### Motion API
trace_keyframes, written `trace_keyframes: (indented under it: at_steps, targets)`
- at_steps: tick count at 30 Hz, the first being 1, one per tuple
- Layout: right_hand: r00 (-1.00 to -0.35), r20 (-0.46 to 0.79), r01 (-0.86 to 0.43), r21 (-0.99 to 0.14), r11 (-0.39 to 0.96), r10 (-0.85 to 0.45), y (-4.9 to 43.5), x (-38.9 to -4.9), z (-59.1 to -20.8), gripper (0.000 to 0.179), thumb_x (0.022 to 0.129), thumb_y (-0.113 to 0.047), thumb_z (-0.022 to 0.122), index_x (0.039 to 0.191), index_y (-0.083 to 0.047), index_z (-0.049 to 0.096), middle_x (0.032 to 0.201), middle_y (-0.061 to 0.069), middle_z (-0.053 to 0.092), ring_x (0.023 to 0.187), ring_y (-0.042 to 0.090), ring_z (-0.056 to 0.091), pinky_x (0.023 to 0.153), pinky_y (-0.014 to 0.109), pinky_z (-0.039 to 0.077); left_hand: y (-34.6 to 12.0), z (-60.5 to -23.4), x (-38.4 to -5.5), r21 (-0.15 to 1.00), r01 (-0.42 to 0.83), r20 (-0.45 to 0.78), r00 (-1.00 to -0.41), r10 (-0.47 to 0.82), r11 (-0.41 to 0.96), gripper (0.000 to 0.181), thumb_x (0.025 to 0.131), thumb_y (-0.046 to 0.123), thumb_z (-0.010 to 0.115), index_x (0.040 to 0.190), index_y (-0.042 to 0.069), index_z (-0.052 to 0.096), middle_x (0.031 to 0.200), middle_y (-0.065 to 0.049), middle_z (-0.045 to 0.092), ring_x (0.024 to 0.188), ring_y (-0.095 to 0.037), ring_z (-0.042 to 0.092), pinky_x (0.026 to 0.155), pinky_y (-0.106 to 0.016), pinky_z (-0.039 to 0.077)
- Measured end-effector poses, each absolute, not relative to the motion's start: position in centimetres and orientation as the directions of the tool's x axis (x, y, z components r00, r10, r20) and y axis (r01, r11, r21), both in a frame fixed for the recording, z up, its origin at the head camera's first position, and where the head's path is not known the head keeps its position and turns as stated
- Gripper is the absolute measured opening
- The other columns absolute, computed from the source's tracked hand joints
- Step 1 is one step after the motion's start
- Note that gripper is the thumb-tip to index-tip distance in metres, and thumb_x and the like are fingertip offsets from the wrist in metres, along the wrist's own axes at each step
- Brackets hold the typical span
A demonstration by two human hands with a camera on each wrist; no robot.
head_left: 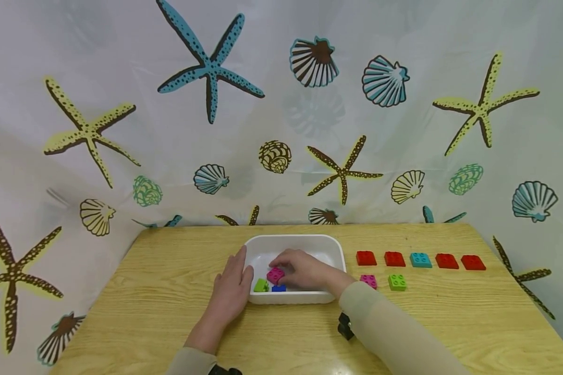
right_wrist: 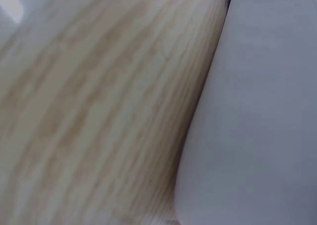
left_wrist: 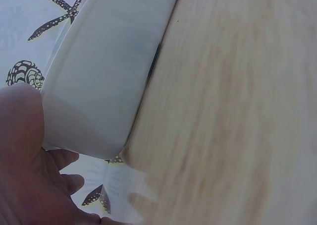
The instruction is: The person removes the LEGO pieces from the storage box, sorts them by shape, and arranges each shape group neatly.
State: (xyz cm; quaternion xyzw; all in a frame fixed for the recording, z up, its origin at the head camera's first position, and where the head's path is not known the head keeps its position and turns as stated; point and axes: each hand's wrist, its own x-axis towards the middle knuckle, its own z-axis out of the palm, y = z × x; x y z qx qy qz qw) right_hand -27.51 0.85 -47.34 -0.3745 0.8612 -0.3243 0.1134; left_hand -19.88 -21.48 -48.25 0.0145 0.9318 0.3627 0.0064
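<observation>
A white plastic tray (head_left: pixel 293 297) lies on the table before me, its outer wall (left_wrist: pixel 104 76) large in the left wrist view. My left hand (head_left: pixel 231 289) rests against the tray's left end, fingers extended along it and thumb at the front corner. Reaching in over the right side, my right hand (head_left: pixel 302 268) pinches a magenta toy brick (head_left: pixel 276 275) between thumb and fingers. Beside that brick, a lime green brick (head_left: pixel 261 285) and a blue brick (head_left: pixel 279 288) lie in the tray's front left part. The right wrist view shows only tray wall (right_wrist: pixel 252 116) and table; that hand is outside it.
Right of the tray, a back row holds red bricks (head_left: pixel 394 259) and a light blue brick (head_left: pixel 420 260). In front of it sit a pink brick (head_left: pixel 369 281) and a green brick (head_left: pixel 397 282). A sea-patterned curtain (head_left: pixel 272 114) borders the wooden table (head_left: pixel 169 271).
</observation>
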Motion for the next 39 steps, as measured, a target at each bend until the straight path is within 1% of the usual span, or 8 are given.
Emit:
trace_keyframes:
  at_steps: [7, 15, 20, 26, 33, 39]
  targets:
    - [-0.707, 0.052, -0.560, -0.649, 0.514, -0.705, 0.8, -27.3, -47.0, 0.031, 0.103, -0.010, 0.079, 0.133, -0.001, 0.076, 0.128, 0.010, 0.074, 0.124, 0.028, 0.066, 0.114, 0.044, 0.050, -21.5, -48.4, -20.0, 0.676, 0.027, 0.005, -0.999, 0.032, 0.736, 0.067, 0.120, 0.034, 0.034, 0.178, 0.008, 0.013, 0.183, -0.017, 0.018, 0.169, -0.042, 0.006, 0.129, -0.074, 0.002]
    - [-0.709, 0.061, -0.566, -0.643, 0.516, -0.702, 0.8, -27.3, -47.1, 0.027, 0.102, -0.010, 0.081, 0.127, -0.002, 0.078, 0.122, 0.007, 0.075, 0.119, 0.026, 0.067, 0.112, 0.042, 0.051, -21.5, -48.5, -20.0, 0.673, 0.031, 0.010, -0.999, 0.034, 0.739, 0.066, 0.120, 0.033, 0.034, 0.178, 0.007, 0.014, 0.183, -0.018, 0.019, 0.169, -0.043, 0.007, 0.129, -0.075, 0.003]
    - [-0.741, 0.053, -0.538, -0.644, 0.544, -0.670, 0.7, -27.3, -47.1, 0.024, 0.101, -0.012, 0.082, 0.125, -0.006, 0.078, 0.117, 0.003, 0.075, 0.114, 0.021, 0.068, 0.108, 0.040, 0.053, -21.5, -48.4, -20.1, 0.670, 0.036, 0.014, -0.999, 0.035, 0.741, 0.066, 0.120, 0.033, 0.034, 0.177, 0.007, 0.014, 0.182, -0.018, 0.019, 0.169, -0.043, 0.007, 0.129, -0.075, 0.003]
    - [-0.781, 0.027, -0.487, -0.652, 0.581, -0.624, 0.7, -27.3, -47.1, 0.025, 0.102, -0.016, 0.082, 0.126, -0.011, 0.079, 0.115, -0.003, 0.074, 0.112, 0.016, 0.068, 0.107, 0.037, 0.054, -21.4, -48.5, -20.1, 0.671, 0.040, 0.020, -0.999, 0.035, 0.741, 0.066, 0.120, 0.033, 0.034, 0.177, 0.006, 0.014, 0.182, -0.018, 0.019, 0.169, -0.043, 0.007, 0.129, -0.075, 0.003]
    - [-0.798, 0.013, -0.443, -0.691, 0.571, -0.603, 0.9, -27.0, -46.5, 0.027, 0.101, -0.020, 0.084, 0.127, -0.014, 0.078, 0.111, -0.006, 0.073, 0.105, 0.013, 0.066, 0.099, 0.035, 0.056, -21.4, -48.4, -20.0, 0.673, 0.033, 0.015, -0.999, 0.031, 0.739, 0.066, 0.120, 0.033, 0.034, 0.178, 0.007, 0.014, 0.182, -0.018, 0.019, 0.169, -0.043, 0.007, 0.129, -0.075, 0.003]
    - [-0.815, 0.011, -0.418, -0.703, 0.575, -0.579, 1.1, -26.7, -46.0, 0.028, 0.100, -0.022, 0.085, 0.126, -0.016, 0.078, 0.110, -0.007, 0.073, 0.104, 0.012, 0.068, 0.095, 0.034, 0.057, -21.4, -48.5, -20.1, 0.667, 0.034, 0.016, -0.999, 0.031, 0.744, 0.067, 0.120, 0.034, 0.034, 0.177, 0.007, 0.015, 0.183, -0.017, 0.019, 0.169, -0.043, 0.008, 0.129, -0.076, 0.004]
